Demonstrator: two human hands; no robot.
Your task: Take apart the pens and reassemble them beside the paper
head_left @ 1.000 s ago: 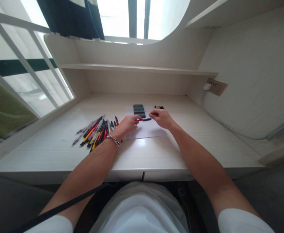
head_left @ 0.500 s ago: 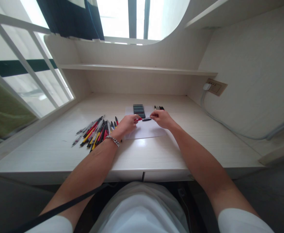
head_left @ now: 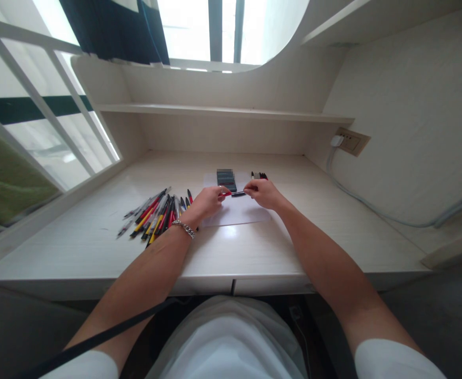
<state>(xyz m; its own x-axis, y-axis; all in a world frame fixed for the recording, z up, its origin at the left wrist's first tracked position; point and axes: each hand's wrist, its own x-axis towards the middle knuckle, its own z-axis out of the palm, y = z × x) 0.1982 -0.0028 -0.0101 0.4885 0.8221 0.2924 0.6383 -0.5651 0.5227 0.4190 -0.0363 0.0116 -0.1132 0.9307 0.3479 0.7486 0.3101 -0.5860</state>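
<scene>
Over a sheet of white paper (head_left: 242, 215), my left hand (head_left: 208, 203) is closed on a red pen (head_left: 226, 194). My right hand (head_left: 263, 192) pinches a thin dark piece (head_left: 239, 193) that runs between the two hands, in line with the red pen. Whether the two parts are joined is too small to tell. A short black shape lies just under it, partly merged with it. Beyond my left hand a dark, phone-like slab (head_left: 226, 180) rests on the paper. Left of that hand is a loose pile of pens (head_left: 158, 215) in black, red, yellow and clear.
A small group of dark pens (head_left: 260, 175) lies behind my right hand. A low shelf (head_left: 223, 110) crosses the back of the white desk (head_left: 333, 221). At right, a grey cable (head_left: 357, 197) runs from a wall socket (head_left: 353, 142).
My hands stay almost in place. The thin dark piece between them has shifted slightly and now overlaps the black shape below it.
</scene>
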